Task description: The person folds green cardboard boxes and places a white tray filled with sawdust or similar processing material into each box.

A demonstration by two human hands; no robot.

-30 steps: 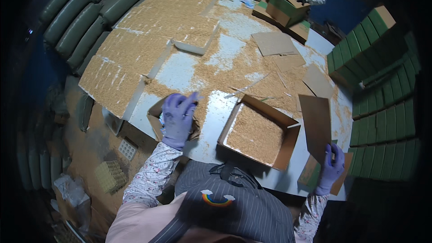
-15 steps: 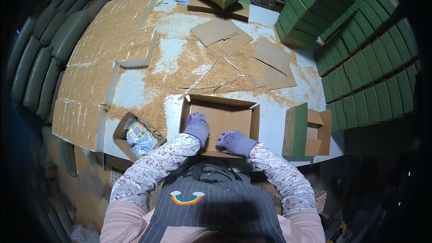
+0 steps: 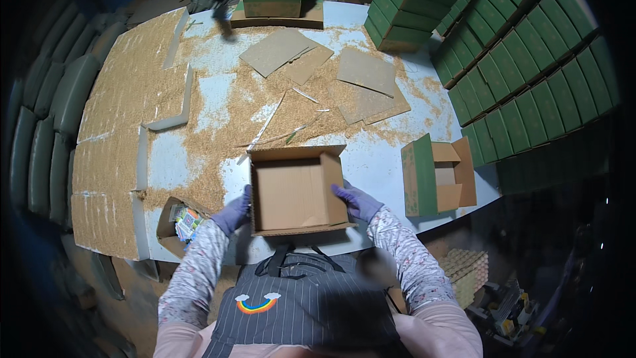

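1. Head view: the left hand (image 3: 233,213) clasps the outer left side of an open brown box (image 3: 291,192), fingertips partly hidden; the right hand (image 3: 358,203) grips its right wall, thumb at the rim.
2. The box sits between the hands. Its walls stand up and brown cardboard shows inside; it looks shaped, with its top not covered.
3. Right of the right hand, a green box (image 3: 418,178) has its flaps spread, apparently unclosed as well.
4. Beside the left forearm, a carton (image 3: 166,225) holds colourful packets (image 3: 187,223).
5. Beyond both hands lie flat cardboard sheets (image 3: 366,70); farther right, stacked green boxes (image 3: 530,76) look finished.
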